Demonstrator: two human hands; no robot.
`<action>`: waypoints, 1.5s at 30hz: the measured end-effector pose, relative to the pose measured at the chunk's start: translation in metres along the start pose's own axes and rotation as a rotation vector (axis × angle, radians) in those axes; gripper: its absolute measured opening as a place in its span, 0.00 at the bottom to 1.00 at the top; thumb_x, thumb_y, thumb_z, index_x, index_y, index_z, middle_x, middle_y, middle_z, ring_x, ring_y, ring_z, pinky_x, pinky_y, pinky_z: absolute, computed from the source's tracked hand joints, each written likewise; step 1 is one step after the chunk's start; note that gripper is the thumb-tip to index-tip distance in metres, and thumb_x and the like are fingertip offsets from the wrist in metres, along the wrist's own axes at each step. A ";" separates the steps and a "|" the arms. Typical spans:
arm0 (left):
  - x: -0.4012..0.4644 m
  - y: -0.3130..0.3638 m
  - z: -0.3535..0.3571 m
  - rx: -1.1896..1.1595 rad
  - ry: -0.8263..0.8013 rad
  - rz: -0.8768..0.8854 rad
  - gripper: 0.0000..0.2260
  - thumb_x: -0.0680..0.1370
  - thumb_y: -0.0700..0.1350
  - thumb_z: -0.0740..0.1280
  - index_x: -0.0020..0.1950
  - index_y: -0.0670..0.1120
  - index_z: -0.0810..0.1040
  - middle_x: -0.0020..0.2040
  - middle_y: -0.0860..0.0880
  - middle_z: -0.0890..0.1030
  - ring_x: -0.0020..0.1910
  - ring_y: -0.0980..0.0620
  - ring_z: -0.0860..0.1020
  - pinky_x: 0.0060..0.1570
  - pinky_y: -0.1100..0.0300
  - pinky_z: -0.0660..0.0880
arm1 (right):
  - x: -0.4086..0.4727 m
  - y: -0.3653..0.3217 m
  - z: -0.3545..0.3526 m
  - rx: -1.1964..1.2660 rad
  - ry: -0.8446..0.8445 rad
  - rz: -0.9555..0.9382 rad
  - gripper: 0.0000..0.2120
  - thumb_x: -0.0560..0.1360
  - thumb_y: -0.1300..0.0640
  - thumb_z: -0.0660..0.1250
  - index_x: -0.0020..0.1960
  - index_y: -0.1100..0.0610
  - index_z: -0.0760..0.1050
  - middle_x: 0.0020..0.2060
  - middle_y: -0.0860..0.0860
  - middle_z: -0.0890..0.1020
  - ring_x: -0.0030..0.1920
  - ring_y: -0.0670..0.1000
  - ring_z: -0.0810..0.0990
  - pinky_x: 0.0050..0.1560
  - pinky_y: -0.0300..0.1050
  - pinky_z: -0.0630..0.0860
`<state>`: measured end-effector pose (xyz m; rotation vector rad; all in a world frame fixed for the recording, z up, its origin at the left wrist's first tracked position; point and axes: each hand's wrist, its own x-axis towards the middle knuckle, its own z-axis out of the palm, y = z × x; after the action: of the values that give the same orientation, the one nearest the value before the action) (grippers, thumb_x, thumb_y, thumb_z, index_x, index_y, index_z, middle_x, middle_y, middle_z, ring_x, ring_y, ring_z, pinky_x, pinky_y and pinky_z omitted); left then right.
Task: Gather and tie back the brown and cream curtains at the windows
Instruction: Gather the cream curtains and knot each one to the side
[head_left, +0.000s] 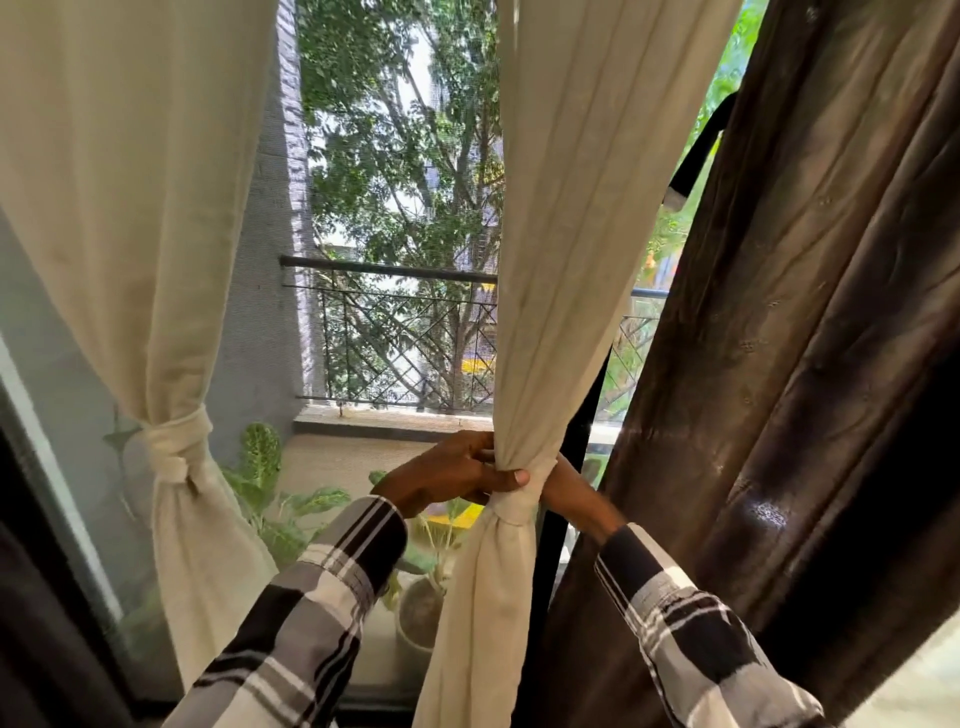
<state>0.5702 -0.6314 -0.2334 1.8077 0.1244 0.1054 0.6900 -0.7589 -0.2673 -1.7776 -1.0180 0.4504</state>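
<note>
Vertical right cream curtain (561, 260) is pinched at its tie band (514, 506) between left hand (447, 475) thumb and fingers, right hand (563, 491) curled behind it.

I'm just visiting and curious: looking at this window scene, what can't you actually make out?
- Right hand, head view: its fingers are hidden behind the cream curtain, so its grip is unclear.
- Tie band: its far side is hidden by the bundle.
- Brown curtain: cut off by the right edge.
- Flowerpot: partly behind the left hand's sleeve.
</note>
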 end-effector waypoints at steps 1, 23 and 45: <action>-0.001 0.000 -0.002 0.047 0.001 -0.004 0.10 0.75 0.42 0.72 0.55 0.50 0.79 0.48 0.52 0.83 0.44 0.57 0.83 0.45 0.60 0.81 | -0.002 -0.001 0.003 0.022 -0.014 -0.006 0.14 0.78 0.70 0.64 0.57 0.54 0.73 0.50 0.49 0.79 0.47 0.33 0.80 0.53 0.32 0.75; -0.003 -0.017 -0.015 0.536 0.088 0.067 0.22 0.66 0.71 0.68 0.52 0.59 0.80 0.36 0.50 0.84 0.33 0.52 0.83 0.40 0.55 0.81 | -0.052 0.022 0.046 0.568 0.257 0.002 0.24 0.69 0.56 0.75 0.64 0.57 0.76 0.56 0.54 0.84 0.57 0.54 0.83 0.60 0.53 0.79; -0.019 -0.015 0.026 -0.018 0.498 0.172 0.07 0.71 0.43 0.76 0.44 0.41 0.83 0.33 0.40 0.81 0.32 0.50 0.80 0.32 0.53 0.78 | -0.016 0.030 0.067 0.348 0.706 -0.238 0.13 0.74 0.70 0.70 0.43 0.54 0.72 0.37 0.41 0.79 0.35 0.42 0.78 0.36 0.38 0.75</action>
<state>0.5544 -0.6553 -0.2542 1.7395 0.3184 0.6766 0.6473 -0.7376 -0.3256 -1.3214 -0.5862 -0.1488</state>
